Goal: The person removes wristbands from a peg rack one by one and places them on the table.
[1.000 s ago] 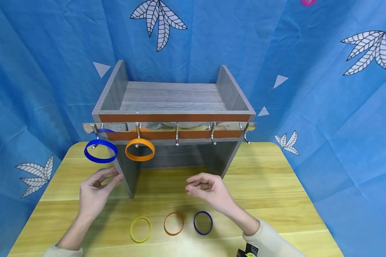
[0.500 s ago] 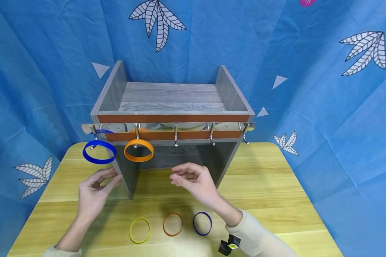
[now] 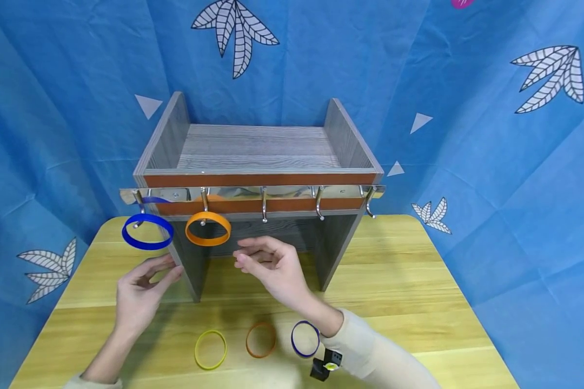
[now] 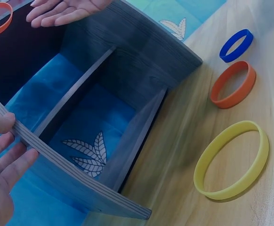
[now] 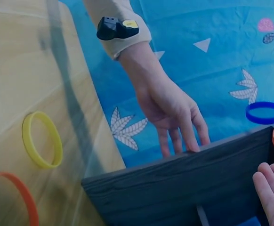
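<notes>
My left hand point(image 3: 138, 294) pinches the front edge of the left side panel of a grey wooden shelf point(image 3: 177, 132), thumb on one face and fingers on the other, as the left wrist view shows. Above it a blue wristband point(image 3: 147, 244) hangs on the leftmost hook. Beside that, an orange wristband point(image 3: 207, 241) hangs on the second hook. My right hand point(image 3: 277, 270) hovers below and right of the orange wristband, fingers loosely bent, holding nothing. On the tabletop lie a yellow wristband point(image 4: 261, 155), another orange wristband point(image 4: 250, 84) and another blue wristband point(image 4: 224, 57).
A metal hook rail point(image 3: 287, 192) runs across the shelf's front, with bare hooks from the middle point(image 3: 264, 205) to the right. The shelf stands on a wooden table point(image 3: 399, 286). A blue patterned cloth point(image 3: 467, 135) hangs behind and at both sides.
My right hand has moved left and slightly up, toward the hanging orange wristband. The left hand stays on the panel edge, and the wristbands keep their places.
</notes>
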Action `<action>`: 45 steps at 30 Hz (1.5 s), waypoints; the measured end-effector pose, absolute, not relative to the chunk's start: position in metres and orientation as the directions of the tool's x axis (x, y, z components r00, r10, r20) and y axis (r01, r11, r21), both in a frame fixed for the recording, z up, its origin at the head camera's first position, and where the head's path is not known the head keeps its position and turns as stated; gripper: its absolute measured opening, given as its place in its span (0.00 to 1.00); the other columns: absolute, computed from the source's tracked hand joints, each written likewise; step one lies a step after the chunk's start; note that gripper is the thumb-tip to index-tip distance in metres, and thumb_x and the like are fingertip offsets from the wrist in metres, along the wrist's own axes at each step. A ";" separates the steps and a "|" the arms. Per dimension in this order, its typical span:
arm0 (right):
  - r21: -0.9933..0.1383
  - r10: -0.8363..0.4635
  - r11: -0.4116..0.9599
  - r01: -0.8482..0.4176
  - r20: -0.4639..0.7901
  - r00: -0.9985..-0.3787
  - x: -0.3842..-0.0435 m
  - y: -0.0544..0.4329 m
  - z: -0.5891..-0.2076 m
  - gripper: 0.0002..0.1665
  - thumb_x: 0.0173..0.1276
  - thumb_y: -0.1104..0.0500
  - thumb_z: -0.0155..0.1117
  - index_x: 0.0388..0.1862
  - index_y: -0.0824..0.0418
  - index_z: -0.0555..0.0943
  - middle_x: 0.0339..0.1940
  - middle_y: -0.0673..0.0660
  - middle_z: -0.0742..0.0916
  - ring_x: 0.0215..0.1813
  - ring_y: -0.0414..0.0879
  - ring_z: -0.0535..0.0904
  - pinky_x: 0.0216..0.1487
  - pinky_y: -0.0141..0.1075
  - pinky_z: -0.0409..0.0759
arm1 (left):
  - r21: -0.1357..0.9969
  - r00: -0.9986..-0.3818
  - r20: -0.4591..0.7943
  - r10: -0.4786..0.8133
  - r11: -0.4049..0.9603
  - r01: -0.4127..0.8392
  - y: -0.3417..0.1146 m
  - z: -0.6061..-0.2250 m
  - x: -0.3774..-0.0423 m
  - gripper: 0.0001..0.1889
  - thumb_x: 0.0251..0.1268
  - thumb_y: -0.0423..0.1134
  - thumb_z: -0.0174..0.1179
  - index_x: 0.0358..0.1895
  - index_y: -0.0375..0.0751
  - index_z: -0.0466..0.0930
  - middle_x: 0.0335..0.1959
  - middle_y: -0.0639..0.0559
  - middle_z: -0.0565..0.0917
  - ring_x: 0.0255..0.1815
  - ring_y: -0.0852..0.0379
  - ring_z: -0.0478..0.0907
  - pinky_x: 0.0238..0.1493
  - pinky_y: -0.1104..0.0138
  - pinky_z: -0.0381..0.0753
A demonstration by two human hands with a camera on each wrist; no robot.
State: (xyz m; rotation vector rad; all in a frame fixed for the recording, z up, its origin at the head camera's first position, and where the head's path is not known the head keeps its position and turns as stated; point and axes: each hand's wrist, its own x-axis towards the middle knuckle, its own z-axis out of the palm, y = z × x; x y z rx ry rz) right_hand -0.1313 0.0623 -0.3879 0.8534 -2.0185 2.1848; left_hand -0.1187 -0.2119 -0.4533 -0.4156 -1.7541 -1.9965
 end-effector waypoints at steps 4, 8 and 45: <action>-0.892 -0.340 -0.154 -0.426 0.452 -0.824 -0.131 0.054 -0.384 0.16 0.74 0.71 0.66 0.59 0.75 0.80 0.47 0.78 0.88 0.42 0.55 0.92 0.45 0.41 0.96 | 0.843 -0.847 0.514 -0.133 -0.103 0.528 -0.212 -0.454 -0.119 0.16 0.56 0.05 0.59 0.47 0.16 0.83 0.43 0.55 0.93 0.41 0.63 0.92 0.38 0.72 0.93; -0.884 -0.331 -0.165 -0.437 0.467 -0.820 -0.133 0.049 -0.379 0.18 0.73 0.71 0.67 0.60 0.74 0.80 0.48 0.79 0.87 0.42 0.40 0.92 0.44 0.45 0.96 | 0.840 -0.846 0.516 -0.135 -0.114 0.531 -0.212 -0.454 -0.119 0.16 0.56 0.05 0.59 0.46 0.15 0.83 0.43 0.54 0.94 0.41 0.63 0.92 0.37 0.71 0.93; -0.895 -0.305 -0.210 -0.393 0.442 -0.843 -0.141 0.043 -0.356 0.14 0.71 0.72 0.68 0.52 0.79 0.82 0.48 0.81 0.87 0.39 0.36 0.91 0.44 0.32 0.95 | 0.868 -0.864 0.476 -0.163 -0.075 0.491 -0.210 -0.451 -0.118 0.15 0.55 0.06 0.60 0.45 0.17 0.84 0.41 0.56 0.94 0.38 0.65 0.92 0.36 0.72 0.93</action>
